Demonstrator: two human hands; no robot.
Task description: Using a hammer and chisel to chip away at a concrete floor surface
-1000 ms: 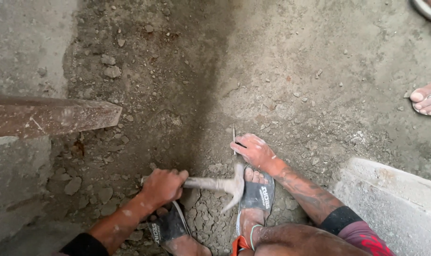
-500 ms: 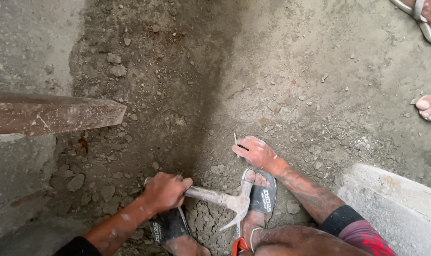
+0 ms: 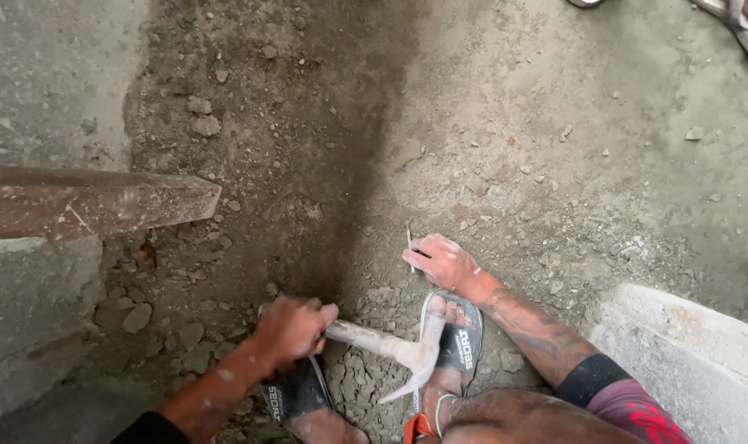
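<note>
Low in the frame, left of centre, the left hand [image 3: 291, 329] is closed around the handle of a claw hammer [image 3: 394, 352], whose head lies just right of it, over the toes of the right sandal [image 3: 460, 341]. Above that sandal, the right hand [image 3: 444, 263] pinches a thin nail [image 3: 409, 247] between thumb and fingers, holding it upright on the rubble-strewn dirt ground [image 3: 489, 148]. The left sandal [image 3: 296, 393] sits below the left hand. A wooden plank [image 3: 94, 205] juts in from the left edge. A concrete block [image 3: 686, 353] fills the lower right corner.
</note>
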